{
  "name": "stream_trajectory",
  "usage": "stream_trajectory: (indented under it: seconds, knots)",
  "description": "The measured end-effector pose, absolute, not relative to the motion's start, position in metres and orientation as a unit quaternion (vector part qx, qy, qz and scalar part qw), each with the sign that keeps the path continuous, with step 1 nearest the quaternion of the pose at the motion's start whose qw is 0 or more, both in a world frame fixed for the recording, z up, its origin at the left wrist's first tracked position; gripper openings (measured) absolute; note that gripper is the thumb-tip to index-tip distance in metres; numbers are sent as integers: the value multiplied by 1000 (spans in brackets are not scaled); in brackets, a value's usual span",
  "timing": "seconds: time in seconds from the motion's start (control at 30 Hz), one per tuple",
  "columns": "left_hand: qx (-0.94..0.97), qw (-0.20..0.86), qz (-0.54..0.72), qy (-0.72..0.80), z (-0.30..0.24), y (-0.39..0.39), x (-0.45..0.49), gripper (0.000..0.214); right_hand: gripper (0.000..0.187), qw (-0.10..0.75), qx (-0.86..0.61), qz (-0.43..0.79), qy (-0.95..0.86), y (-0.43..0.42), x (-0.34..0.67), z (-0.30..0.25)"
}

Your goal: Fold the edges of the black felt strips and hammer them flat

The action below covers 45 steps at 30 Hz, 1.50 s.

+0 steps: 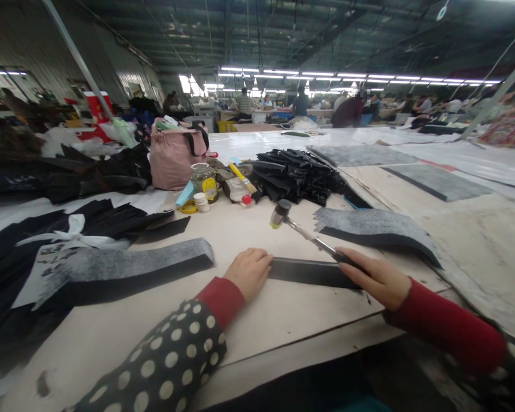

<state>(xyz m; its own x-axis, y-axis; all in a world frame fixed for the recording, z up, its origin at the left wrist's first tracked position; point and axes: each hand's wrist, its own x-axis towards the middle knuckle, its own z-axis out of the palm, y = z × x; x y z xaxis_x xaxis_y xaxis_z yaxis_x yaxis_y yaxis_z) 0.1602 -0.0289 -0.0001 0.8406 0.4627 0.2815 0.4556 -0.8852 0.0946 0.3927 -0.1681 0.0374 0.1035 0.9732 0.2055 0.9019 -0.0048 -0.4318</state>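
Note:
In the head view, my right hand [375, 277] is closed round the dark handle of a small mallet [300, 229]. The mallet's head, with a black face and a yellowish one, is raised above the table. Below it lies a folded black strip [311, 271], flat on the pale board. My left hand [249, 273] grips the strip's left end, fingers together and curled over it; that end is hidden under the hand. Grey-backed black pieces lie on both sides: one piece [154, 266] to the left, another piece [377, 229] to the right.
Behind the strip are a heap of black pieces [294, 174], a glass jar [205, 182], a white bottle [201, 202], a yellow-handled brush [242, 178] and a pink bag [174, 154]. A tied black bundle [17, 246] lies left. People work at far tables.

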Motion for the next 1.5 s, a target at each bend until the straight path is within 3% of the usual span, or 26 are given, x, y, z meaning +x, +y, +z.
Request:
stream_trajectory:
  seconds: [0.13, 0.33, 0.43, 0.63, 0.77, 0.93, 1.07, 1.23, 1.4, 1.5]
  knots:
    - [959, 10, 157, 235, 0, -27, 158, 23, 46, 241, -725, 147, -628, -211, 394, 32]
    - [957, 0, 161, 242, -1, -31, 158, 21, 47, 238, -732, 92, -631, -228, 395, 15]
    - [956, -17, 153, 250, 0, -32, 157, 21, 44, 199, -729, 103, -647, -226, 395, 13]
    - [961, -43, 155, 224, 5, -37, 154, 23, 45, 241, -704, 45, -666, -211, 381, 23]
    - [980, -47, 127, 148, 7, -46, 155, 22, 44, 165, -702, 86, -687, -203, 375, 19]
    - [989, -42, 71, 123, 6, -51, 157, 23, 45, 217, -688, 50, -690, -193, 366, 21]
    - [989, -42, 65, 128, 5, -50, 156, 23, 43, 159, -677, 63, -716, -183, 353, 18]
    - [988, -36, 80, 130, 6, -50, 155, 22, 45, 208, -665, 48, -716, -181, 349, 16]
    - [986, -40, 90, 135, 5, -48, 154, 24, 43, 167, -696, 70, -694, -201, 363, 15]
    - [986, -38, 97, 134, 5, -47, 154, 24, 44, 229, -710, 62, -663, -221, 376, 16]
